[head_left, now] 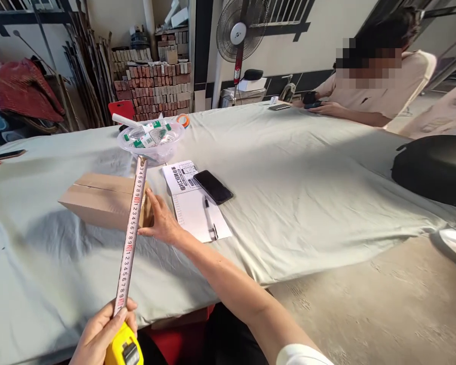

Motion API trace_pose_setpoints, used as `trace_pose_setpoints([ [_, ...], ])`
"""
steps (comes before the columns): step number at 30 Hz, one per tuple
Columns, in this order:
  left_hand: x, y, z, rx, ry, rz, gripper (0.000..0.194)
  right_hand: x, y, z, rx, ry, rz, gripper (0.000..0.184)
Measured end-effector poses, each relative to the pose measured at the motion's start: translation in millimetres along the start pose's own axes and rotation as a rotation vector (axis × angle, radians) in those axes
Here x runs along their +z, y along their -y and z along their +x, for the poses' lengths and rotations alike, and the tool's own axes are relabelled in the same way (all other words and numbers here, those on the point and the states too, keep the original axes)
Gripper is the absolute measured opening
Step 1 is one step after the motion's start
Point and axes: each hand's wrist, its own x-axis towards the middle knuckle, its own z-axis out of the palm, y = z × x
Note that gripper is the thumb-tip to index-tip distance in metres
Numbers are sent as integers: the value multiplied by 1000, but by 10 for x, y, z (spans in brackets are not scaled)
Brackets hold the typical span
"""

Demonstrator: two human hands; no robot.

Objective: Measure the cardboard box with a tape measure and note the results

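Observation:
My left hand (101, 329), low in the head view, is closed on a yellow tape measure (116, 350), pinching its blade near the case. The pulled-out blade (128, 248) slants up and away, passing in front of the right end of a closed cardboard box (102, 195). That end is gripped by my right hand (162, 220), thumb and fingers apart across it. The box lies on its side on a cloth-covered table (296, 192). Behind the blade's far tip stands a clear plastic basin (171, 147) with several bottles in it.
Right of the box lie a printed paper (190, 218), a pen (210, 215) and a black phone (213, 186). An orange tape roll (183, 120) is behind the basin. Another person (380, 96) sits at the far right, near a black rounded object (437, 170). A fan (238, 33) stands behind.

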Motion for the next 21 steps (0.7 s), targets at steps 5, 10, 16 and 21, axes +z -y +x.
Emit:
trace_pose_setpoints([
  [5,174,-161,113,24,112,-4,35,-486,9,-55,4,-74,-118,47],
  [10,409,-462,326,0,313,-1,29,-1272,-52,-202,246,-50,-612,38],
  [16,773,-750,873,-58,518,-36,35,-1521,-198,-468,371,235,-1070,45],
  [21,912,-787,1196,-210,553,-139,30,-1629,-389,-599,153,385,-1132,45],
])
